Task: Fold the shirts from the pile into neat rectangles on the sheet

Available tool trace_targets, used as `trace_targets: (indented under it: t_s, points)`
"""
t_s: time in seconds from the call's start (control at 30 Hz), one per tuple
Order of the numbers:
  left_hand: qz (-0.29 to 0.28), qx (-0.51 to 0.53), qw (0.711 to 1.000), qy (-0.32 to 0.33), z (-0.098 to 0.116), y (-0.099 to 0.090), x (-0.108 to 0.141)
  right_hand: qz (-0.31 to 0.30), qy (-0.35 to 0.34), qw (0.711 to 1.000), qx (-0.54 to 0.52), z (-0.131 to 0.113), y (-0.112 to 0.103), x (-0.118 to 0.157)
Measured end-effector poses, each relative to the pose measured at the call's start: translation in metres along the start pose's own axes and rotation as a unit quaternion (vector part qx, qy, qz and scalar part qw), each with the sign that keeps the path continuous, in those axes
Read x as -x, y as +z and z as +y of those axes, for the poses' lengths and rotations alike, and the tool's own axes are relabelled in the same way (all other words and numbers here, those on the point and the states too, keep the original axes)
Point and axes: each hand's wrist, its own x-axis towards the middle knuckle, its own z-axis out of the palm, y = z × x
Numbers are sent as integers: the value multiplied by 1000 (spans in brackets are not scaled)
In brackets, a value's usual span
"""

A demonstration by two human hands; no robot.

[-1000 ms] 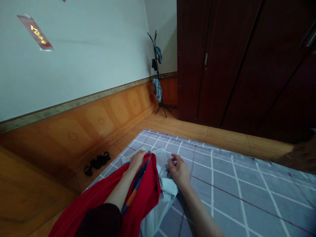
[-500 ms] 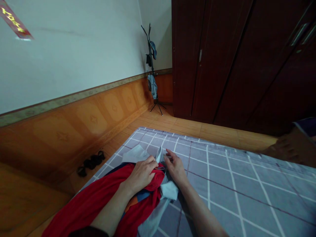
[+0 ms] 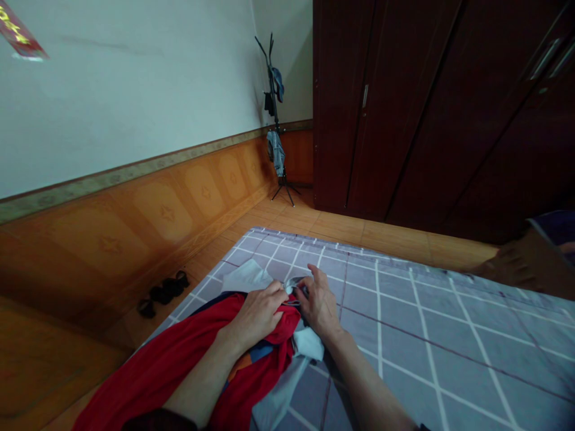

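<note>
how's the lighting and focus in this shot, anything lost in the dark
Head view: dim light, wardrobe losing detail at far right; a shadow on the bed beside the right forearm; left hand and right hand fairly clear, wall strip blurred.

Stretches toward near left as creased red cloth [image 3: 197,338], bunched at the far end, with orange and blue patches; overlaps crumpled pale cloth [image 3: 246,275], exposed far and right.
</note>
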Motion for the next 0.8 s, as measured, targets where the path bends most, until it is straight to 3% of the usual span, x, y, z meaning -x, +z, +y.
trace_targets:
  t_s: [0.17,0.37,0.6,0.8]
  points:
    - [35,-18,999,3,2,1,2,45,0,998,-49,-4,-3,-2]
    - [28,-27,999,26,6,4,1,41,4,985,-165,-8,-2,-5]
    - [34,-28,998,44,6,6,0,39,29,977,-209,-6,0,-9]
    - [19,-23,1000,1,1,8,-2,39,54,967,-246,-12,-2,-10]
